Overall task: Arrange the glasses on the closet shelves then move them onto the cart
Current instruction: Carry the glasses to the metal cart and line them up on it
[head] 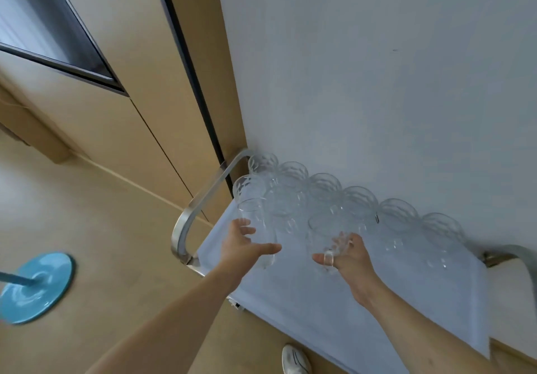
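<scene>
Several glasses [325, 187] already stand in rows on the cloth-covered cart [363, 301], along the wall. I have my left hand [247, 246] curled round a tall glass [257, 222] near the cart's handle [200, 199], and my right hand [345, 254] grasps another glass [325, 228], both low over the cloth. I judge the cart stage well along; the closet shelves are out of sight.
</scene>
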The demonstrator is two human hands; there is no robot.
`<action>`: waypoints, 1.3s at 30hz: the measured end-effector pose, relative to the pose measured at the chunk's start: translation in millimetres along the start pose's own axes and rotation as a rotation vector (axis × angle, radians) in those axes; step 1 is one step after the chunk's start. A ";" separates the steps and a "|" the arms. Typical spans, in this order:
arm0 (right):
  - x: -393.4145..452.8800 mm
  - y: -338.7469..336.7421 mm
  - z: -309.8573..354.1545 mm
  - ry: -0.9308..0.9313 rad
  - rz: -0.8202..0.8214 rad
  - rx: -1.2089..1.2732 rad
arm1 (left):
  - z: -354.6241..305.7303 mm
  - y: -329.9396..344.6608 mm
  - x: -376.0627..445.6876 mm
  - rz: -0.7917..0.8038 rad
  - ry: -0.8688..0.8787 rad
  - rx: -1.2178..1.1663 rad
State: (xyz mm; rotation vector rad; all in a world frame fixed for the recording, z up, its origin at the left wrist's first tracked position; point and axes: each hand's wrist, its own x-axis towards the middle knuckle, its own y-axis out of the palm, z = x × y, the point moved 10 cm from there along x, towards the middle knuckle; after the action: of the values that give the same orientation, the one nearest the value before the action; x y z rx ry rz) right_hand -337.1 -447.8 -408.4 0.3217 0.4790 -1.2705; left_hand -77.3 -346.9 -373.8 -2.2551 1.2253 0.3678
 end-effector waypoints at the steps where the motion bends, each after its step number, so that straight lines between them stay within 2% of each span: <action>1: 6.0 1.3 -2.1 -0.017 -0.005 -0.020 | 0.8 1.5 5.3 -0.018 0.018 0.044; 7: 42.5 4.4 -16.4 -0.073 -0.023 -0.108 | 5.3 12.4 28.2 -0.060 0.099 0.296; 12: 54.6 11.9 -24.1 -0.073 -0.002 -0.090 | 13.6 19.5 35.7 -0.047 0.118 0.392; 20: 75.4 9.7 -31.1 -0.054 -0.020 -0.028 | 12.8 29.4 48.3 -0.044 0.157 0.419; 27: 87.1 11.2 -19.4 -0.174 -0.079 -0.055 | 17.4 29.2 49.7 -0.070 0.160 0.398; 33: 89.3 6.2 -13.5 -0.243 -0.135 -0.234 | 23.0 25.5 50.2 -0.062 0.171 0.394; 36: 91.3 3.0 -13.7 -0.230 -0.113 -0.243 | 26.1 23.7 49.2 -0.059 0.184 0.389; 39: 96.1 -0.1 -26.3 -0.122 -0.058 -0.110 | 32.0 20.8 46.8 -0.049 0.192 0.377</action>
State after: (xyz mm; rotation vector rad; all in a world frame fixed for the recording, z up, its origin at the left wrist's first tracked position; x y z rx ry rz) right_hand -320.5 -515.0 -480.1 0.1378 0.4552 -1.3064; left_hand -68.4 -369.7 -429.0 -2.0203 1.2141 -0.0962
